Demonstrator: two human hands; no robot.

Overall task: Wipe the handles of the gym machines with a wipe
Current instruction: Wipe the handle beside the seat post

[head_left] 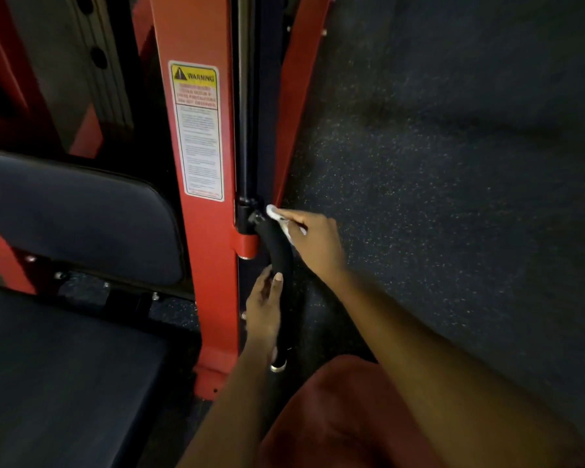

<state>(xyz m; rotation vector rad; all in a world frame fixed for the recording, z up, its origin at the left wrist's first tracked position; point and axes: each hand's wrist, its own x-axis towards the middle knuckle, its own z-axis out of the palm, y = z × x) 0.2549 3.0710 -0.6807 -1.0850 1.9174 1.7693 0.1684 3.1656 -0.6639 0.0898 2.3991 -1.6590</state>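
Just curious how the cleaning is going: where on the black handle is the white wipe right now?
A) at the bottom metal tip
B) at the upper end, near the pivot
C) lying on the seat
B: the right hand presses the wipe against the handle top, beside the pivot.

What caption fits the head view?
Right hand wipes black handle top with wipe; left hand steadies it.

A yellow-headed warning label (196,130) sits on the red upright post (213,282) of the machine. Its top line reads "WARNING" beside a triangle sign; the smaller print below is too blurred to read.
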